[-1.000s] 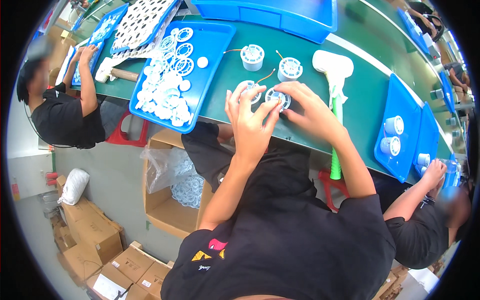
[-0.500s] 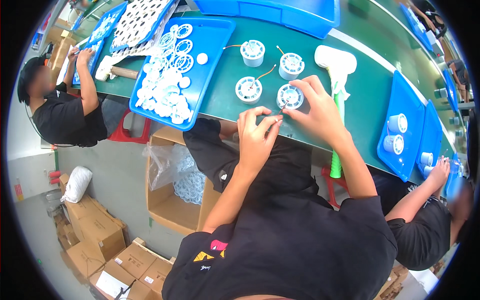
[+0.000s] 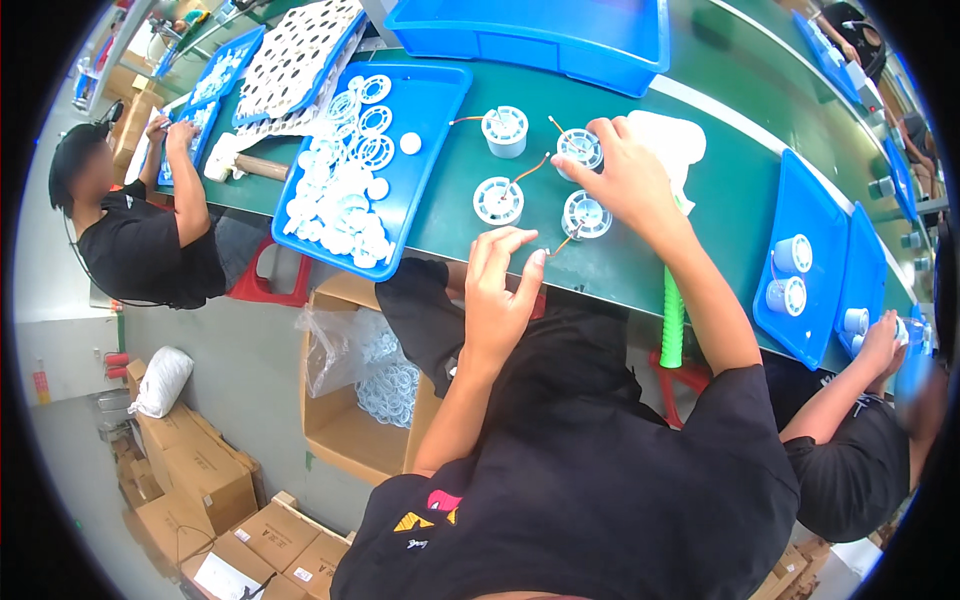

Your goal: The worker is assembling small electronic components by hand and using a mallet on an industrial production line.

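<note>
Several white cylindrical parts with slotted tops and thin wires stand on the green table (image 3: 440, 225). My right hand (image 3: 637, 180) reaches over the far right cylinder (image 3: 578, 148), thumb at its near side and fingers curled round its right. My left hand (image 3: 497, 295) is at the table's front edge with thumb and forefinger apart. Its thumb tip is beside the loose wire end of the near right cylinder (image 3: 587, 214); I cannot tell whether they touch. Two more cylinders stand to the left, a near one (image 3: 498, 202) and a far one (image 3: 505, 132).
A blue tray (image 3: 425, 150) of white rings and caps lies left, with a mallet (image 3: 255, 166) beyond. A blue bin (image 3: 530, 40) stands behind. A white-wrapped hammer with green handle (image 3: 672, 320) lies right. Blue trays (image 3: 810, 210) sit farther right. People work at both sides.
My right hand has left the near right cylinder and moved away from me to the far right one. My left thumb and forefinger have come apart by the wire. The view has shifted slightly.
</note>
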`<action>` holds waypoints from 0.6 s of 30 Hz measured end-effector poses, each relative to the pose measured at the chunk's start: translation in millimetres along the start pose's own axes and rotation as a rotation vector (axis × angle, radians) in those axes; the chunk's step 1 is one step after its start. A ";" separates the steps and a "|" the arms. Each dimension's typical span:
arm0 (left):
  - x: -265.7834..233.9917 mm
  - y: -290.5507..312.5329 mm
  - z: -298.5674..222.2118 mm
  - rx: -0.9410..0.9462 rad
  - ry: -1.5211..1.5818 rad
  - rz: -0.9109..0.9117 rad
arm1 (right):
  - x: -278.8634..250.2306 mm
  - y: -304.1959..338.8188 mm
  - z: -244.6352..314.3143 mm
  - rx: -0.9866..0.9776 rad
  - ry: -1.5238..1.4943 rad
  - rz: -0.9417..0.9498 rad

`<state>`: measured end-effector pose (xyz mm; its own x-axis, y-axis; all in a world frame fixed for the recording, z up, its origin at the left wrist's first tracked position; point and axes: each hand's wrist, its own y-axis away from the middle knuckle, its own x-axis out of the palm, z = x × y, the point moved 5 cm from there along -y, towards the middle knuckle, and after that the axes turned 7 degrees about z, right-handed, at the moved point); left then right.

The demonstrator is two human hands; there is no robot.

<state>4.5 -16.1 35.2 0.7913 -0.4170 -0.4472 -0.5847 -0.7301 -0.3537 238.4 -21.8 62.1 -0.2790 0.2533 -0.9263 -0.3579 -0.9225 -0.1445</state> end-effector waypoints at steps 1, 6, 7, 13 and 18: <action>-2.2 -1.1 -0.7 -0.041 0.000 0.007 | 0.1 -5.7 -1.0 0.024 -0.095 0.016; -6.3 -39.1 -29.5 0.140 -0.238 0.050 | 3.6 -14.7 -15.2 -0.076 -0.399 -0.096; -3.0 -50.6 -38.6 0.242 -0.344 0.085 | 1.5 -14.6 -15.4 -0.116 -0.445 -0.127; 47.3 -94.4 -13.3 0.304 -0.576 0.291 | 8.0 -24.8 -21.5 -0.102 -0.566 -0.031; 48.6 -93.5 -2.9 0.310 -0.465 0.326 | -3.8 -39.9 -13.1 -0.202 -0.478 0.053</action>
<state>98.1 30.3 48.9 0.4453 -0.2620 -0.8562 -0.8613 -0.3867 -0.3296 265.4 10.2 66.8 -0.6845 0.2657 -0.6788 -0.1664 -0.9636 -0.2094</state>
